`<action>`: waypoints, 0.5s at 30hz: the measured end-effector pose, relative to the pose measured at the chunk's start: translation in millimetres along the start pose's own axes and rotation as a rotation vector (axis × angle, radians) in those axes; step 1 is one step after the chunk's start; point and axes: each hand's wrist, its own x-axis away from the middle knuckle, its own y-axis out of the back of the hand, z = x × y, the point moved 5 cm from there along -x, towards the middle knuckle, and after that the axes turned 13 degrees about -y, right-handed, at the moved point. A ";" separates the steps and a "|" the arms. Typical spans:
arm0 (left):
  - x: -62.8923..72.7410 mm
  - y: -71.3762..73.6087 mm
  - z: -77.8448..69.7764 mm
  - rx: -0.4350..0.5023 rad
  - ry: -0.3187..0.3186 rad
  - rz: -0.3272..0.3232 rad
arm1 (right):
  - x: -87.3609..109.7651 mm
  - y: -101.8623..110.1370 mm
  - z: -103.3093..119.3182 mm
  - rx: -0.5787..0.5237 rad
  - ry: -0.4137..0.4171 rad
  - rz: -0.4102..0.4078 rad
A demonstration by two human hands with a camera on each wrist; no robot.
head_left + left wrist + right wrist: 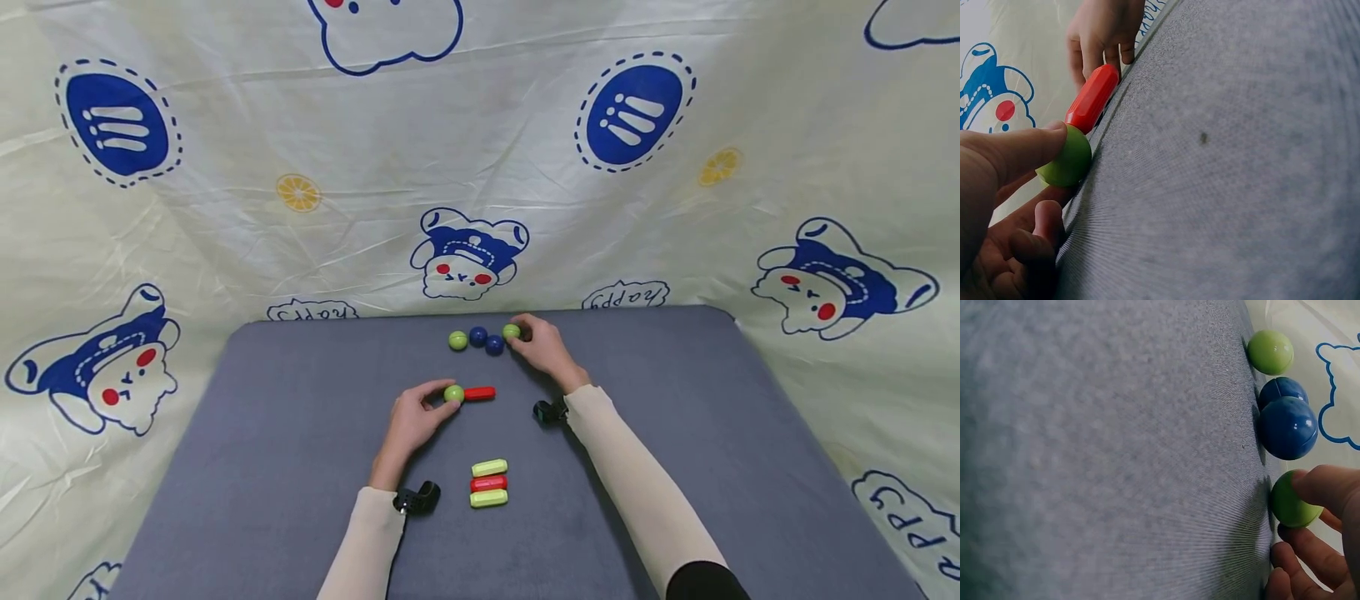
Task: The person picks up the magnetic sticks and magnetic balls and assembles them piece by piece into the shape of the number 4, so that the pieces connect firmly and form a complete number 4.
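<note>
While my left hand (410,425) and right hand (546,350) each pinch a green ball (453,394), slack grip risks roll-aways. Bumps could scatter blue balls (495,345).

Two hands (415,417) (550,354), each round a green ball (453,393) (512,331), the left ball against a red stick (480,393)

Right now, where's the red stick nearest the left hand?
Head view, centre: the red stick lies right of the green ball in the left hand, beyond the three grouped sticks.
</note>
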 end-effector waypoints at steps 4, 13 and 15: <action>0.0 -0.4 0.4 0.003 -0.005 -0.006 | 3.5 1.9 -1.7 -0.002 -0.006 -0.001; 0.1 -0.6 0.6 -0.004 -0.005 -0.005 | 27.0 10.9 -4.1 -0.091 -0.005 -0.035; -0.3 -1.3 0.4 -0.006 -0.008 -0.003 | 33.8 12.8 -4.0 -0.107 -0.003 -0.040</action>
